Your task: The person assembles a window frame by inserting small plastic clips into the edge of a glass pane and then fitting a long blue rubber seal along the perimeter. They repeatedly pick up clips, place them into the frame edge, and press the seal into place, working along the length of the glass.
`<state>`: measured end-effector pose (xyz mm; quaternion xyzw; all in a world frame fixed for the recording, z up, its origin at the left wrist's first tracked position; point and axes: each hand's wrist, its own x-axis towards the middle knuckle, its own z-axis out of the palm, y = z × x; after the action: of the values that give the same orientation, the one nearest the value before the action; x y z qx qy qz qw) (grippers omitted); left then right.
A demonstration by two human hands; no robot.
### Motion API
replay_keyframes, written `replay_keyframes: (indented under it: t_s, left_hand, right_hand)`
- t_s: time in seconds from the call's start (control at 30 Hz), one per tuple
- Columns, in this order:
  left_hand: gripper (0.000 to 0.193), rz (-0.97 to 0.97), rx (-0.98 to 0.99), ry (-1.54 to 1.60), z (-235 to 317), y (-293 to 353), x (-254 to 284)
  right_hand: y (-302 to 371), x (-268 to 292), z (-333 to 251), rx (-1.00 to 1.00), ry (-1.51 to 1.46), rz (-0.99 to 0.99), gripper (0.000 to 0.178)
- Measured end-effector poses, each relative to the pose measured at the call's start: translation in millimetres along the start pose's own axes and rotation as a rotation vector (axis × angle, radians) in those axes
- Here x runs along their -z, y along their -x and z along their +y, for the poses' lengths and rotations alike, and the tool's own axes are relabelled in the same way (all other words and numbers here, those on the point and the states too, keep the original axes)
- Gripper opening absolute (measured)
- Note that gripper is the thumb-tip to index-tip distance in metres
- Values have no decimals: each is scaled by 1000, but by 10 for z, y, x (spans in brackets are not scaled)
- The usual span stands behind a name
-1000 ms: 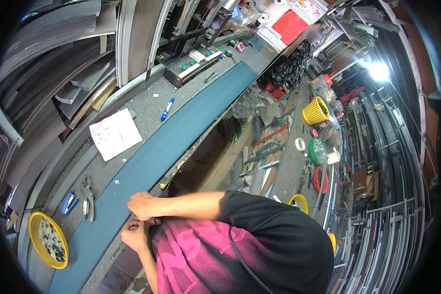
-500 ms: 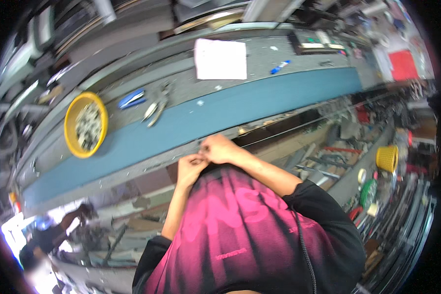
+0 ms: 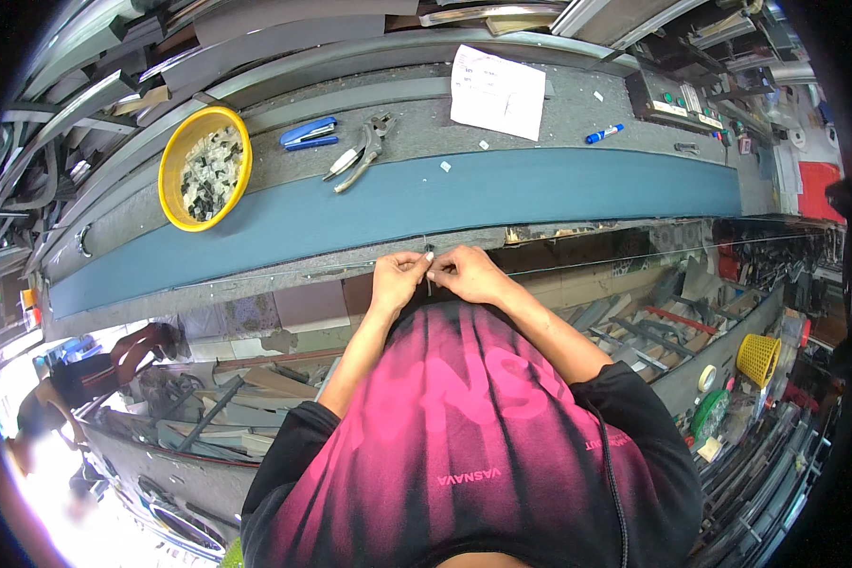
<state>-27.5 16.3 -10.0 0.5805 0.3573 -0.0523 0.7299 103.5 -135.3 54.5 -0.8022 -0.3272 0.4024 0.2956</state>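
My left hand [image 3: 399, 278] and my right hand [image 3: 470, 273] meet at the bench's near edge, close to my shirt. Both are closed in a pinch, thumbs and fingertips together. A small, thin dark piece [image 3: 430, 249] shows at the left fingertips; its kind is too small to tell. Whether the right fingers grip the same piece, I cannot make out. Just beyond the hands lies a long blue-grey strip [image 3: 407, 204] across the bench. Behind the strip are pliers [image 3: 366, 151] and a blue stapler [image 3: 309, 133].
A yellow basket [image 3: 166, 178] of small clear and black pieces stands at the left. Farther back lie a paper sheet [image 3: 498, 93], a blue marker [image 3: 604, 134] and a control box [image 3: 670, 98]. Offcut bins flank me; a yellow basket [image 3: 757, 360] is at right. Another person [image 3: 85, 379] is at lower left.
The view has shifted, so the bench things appear farther right and mostly higher. My hands stay together at the bench edge; the right fingers have drawn slightly apart from the left.
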Motion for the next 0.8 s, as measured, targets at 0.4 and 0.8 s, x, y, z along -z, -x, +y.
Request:
replay_keyframes:
  t_s: [0.4,0.8]
  left_hand:
    - [24,110,-115,-421,60,102,-20]
    - [22,140,-110,-495,241,188,-73]
  right_hand:
    - [-364,274,-61,213,400,150,16]
    - [-452,303,-144,292,517,74,20]
